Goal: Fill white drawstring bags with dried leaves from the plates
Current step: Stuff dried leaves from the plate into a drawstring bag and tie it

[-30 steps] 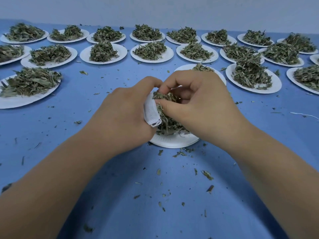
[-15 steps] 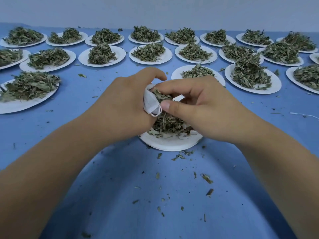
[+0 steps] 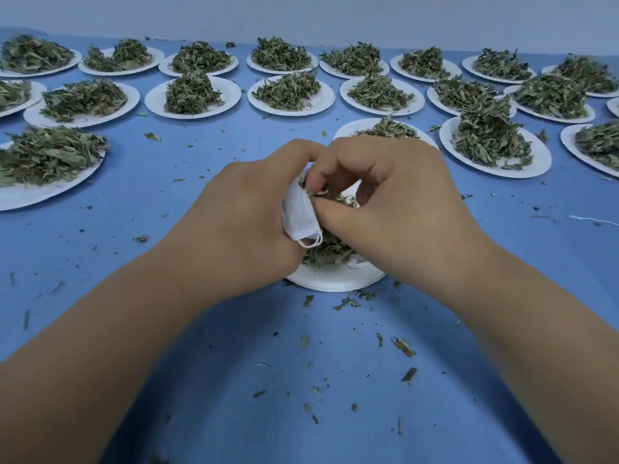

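Dried leaves lie heaped on the near plate at the middle of the blue surface, and some already show in the mouth of the white bag held just above that heap.

Half a second ago the right hand reached flatter toward the bag, with thumb and forefinger stretched out. Now its fingers are bent sharply down, and the fingertips are sunk at the bag's mouth. I take that as a pinch of leaves being pushed inside. The filling of this bag looks under way but not finished, since a good heap remains on the plate.

The left hand has a closed grip on the bag. Its fingers are wrapped round the bunched cloth, and the mouth is turned to the right. The right hand's grip is also nearly closed, thumb against curled fingers, pinching leaves at the opening and touching the bag's edge. How much it holds is hidden.

Many other plates piled with leaves stand in rows at the far side, and crumbs are scattered on the near surface.
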The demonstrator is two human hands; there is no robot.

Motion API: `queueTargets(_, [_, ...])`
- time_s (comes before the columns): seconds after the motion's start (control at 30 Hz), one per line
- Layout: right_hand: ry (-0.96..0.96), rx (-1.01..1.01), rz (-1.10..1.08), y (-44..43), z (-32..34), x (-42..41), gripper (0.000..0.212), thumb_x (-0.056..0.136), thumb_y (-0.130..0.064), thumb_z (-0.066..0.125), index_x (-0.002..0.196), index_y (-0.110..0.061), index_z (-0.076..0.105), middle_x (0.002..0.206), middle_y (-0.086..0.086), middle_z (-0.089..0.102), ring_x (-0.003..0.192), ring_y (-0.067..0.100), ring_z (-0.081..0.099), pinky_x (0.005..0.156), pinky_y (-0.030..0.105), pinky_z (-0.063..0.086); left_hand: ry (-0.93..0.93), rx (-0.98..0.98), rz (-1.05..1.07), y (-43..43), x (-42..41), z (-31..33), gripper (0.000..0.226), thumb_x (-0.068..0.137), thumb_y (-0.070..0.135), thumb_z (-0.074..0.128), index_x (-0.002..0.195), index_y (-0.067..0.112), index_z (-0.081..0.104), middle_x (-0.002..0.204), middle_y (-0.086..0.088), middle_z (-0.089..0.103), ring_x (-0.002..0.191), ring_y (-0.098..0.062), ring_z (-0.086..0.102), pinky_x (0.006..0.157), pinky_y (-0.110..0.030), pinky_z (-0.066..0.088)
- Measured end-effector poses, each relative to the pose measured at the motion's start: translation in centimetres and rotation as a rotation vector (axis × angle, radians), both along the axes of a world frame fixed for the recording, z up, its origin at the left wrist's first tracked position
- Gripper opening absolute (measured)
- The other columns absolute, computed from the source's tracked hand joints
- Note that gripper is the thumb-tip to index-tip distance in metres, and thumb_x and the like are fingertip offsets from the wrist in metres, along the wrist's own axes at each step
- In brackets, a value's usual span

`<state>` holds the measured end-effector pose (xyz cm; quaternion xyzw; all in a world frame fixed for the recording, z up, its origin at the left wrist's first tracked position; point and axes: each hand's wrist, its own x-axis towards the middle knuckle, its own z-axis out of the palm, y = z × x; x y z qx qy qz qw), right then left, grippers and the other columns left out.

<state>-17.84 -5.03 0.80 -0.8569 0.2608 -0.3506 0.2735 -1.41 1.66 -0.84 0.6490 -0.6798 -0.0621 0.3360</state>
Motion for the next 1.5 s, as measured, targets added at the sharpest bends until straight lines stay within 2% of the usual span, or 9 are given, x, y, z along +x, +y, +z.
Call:
queueTargets(0.23, [-0.099, 0.239, 0.187, -0.5, 0.0, -0.3, 0.022, 0.087, 0.002, 0.072, 0.102, -0.014, 0.078, 0.105, 0.0, 0.074, 0.094, 0.017, 0.072, 0.084, 0.036, 0.059, 0.041, -0.026, 0.047, 0.1, 0.4, 0.1, 0.063, 0.067, 0.028, 0.062, 0.126, 0.042, 0.047, 0.085, 0.008, 0.067, 0.072, -0.012, 0.058, 0.061, -0.036, 0.049])
queueTargets(0.4, [-0.096, 0.246, 0.105, -0.1, 0.2, 0.0, 0.02, 0.082, 0.007, 0.075, 0.092, -0.011, 0.077, 0.089, -0.003, 0.076, 0.083, 0.011, 0.074, 0.079, 0.031, 0.061, 0.072, -0.026, 0.049, 0.4, 0.2, 0.2, 0.062, 0.071, 0.028, 0.065, 0.126, 0.047, 0.045, 0.08, 0.007, 0.066, 0.076, -0.012, 0.056, 0.063, -0.032, 0.045])
queueTargets(0.57, [-0.043, 0.01, -0.001, 0.5, 0.3, 0.7, 0.015, 0.077, -0.004, 0.08, 0.079, -0.019, 0.076, 0.064, -0.02, 0.06, 0.055, -0.002, 0.051, 0.057, 0.006, 0.036, 0.017, -0.05, 0.005, 0.6, -0.8, 0.6, 0.055, 0.068, 0.025, 0.058, 0.118, 0.045, 0.046, 0.073, 0.023, 0.06, 0.064, -0.005, 0.055, 0.053, -0.026, 0.045])
queueTargets(0.77, [-0.074, 0.061, 0.016, -0.1, 0.7, -0.1, 0.009, 0.084, -0.012, 0.075, 0.084, -0.02, 0.076, 0.072, -0.019, 0.064, 0.059, 0.007, 0.052, 0.06, 0.009, 0.035, 0.04, -0.047, 0.053, 0.6, -0.1, 0.5, 0.067, 0.068, 0.024, 0.062, 0.13, 0.044, 0.044, 0.075, 0.012, 0.061, 0.07, -0.012, 0.054, 0.06, -0.04, 0.049])
queueTargets(0.9, [0.083, 0.078, 0.127, -0.3, 1.2, -0.9, 0.038, 0.078, -0.008, 0.056, 0.099, -0.029, 0.081, 0.061, -0.012, 0.055, 0.056, 0.007, 0.048, 0.06, 0.009, 0.035, 0.062, -0.038, 0.056, 0.5, 0.1, 0.5, 0.07, 0.071, 0.018, 0.069, 0.133, 0.039, 0.046, 0.082, 0.008, 0.066, 0.078, -0.017, 0.06, 0.076, -0.046, 0.051])
queueTargets(1.1, [0.288, 0.108, 0.296, 0.2, 0.9, -0.3, 0.035, 0.082, -0.007, 0.059, 0.065, -0.037, 0.051, 0.052, -0.007, 0.04, 0.052, 0.011, 0.04, 0.055, 0.016, 0.03, 0.021, -0.102, 0.024, 0.6, -0.5, 0.8, 0.07, 0.066, 0.018, 0.062, 0.131, 0.04, 0.047, 0.081, 0.018, 0.063, 0.078, -0.012, 0.06, 0.067, -0.035, 0.051])
queueTargets(1.27, [0.177, 0.109, 0.272, -0.2, 1.3, -1.1, 0.037, 0.079, -0.006, 0.054, 0.099, -0.028, 0.076, 0.049, -0.003, 0.048, 0.046, 0.009, 0.04, 0.054, 0.015, 0.035, -0.002, -0.114, 0.04, 0.8, -0.1, 0.9, 0.067, 0.067, 0.022, 0.059, 0.132, 0.038, 0.047, 0.08, 0.022, 0.063, 0.085, -0.013, 0.062, 0.077, -0.04, 0.053])
queueTargets(1.37, [0.183, 0.159, 0.305, -0.3, 1.8, -1.5, 0.048, 0.078, -0.005, 0.052, 0.113, -0.03, 0.074, 0.047, -0.006, 0.044, 0.044, 0.007, 0.038, 0.054, 0.011, 0.034, -0.005, -0.115, 0.043, 0.7, 0.0, 0.9, 0.069, 0.066, 0.025, 0.056, 0.133, 0.038, 0.046, 0.083, 0.02, 0.063, 0.084, -0.014, 0.063, 0.074, -0.035, 0.054])
queueTargets(1.5, [0.371, 0.126, 0.387, 0.1, 1.7, -0.9, 0.036, 0.082, -0.005, 0.059, 0.089, -0.04, 0.066, 0.051, -0.009, 0.044, 0.05, 0.01, 0.044, 0.054, 0.016, 0.034, -0.02, -0.151, 0.002, 0.7, -0.8, 0.9, 0.071, 0.064, 0.023, 0.064, 0.13, 0.043, 0.044, 0.082, 0.022, 0.063, 0.088, -0.008, 0.06, 0.078, -0.022, 0.049])
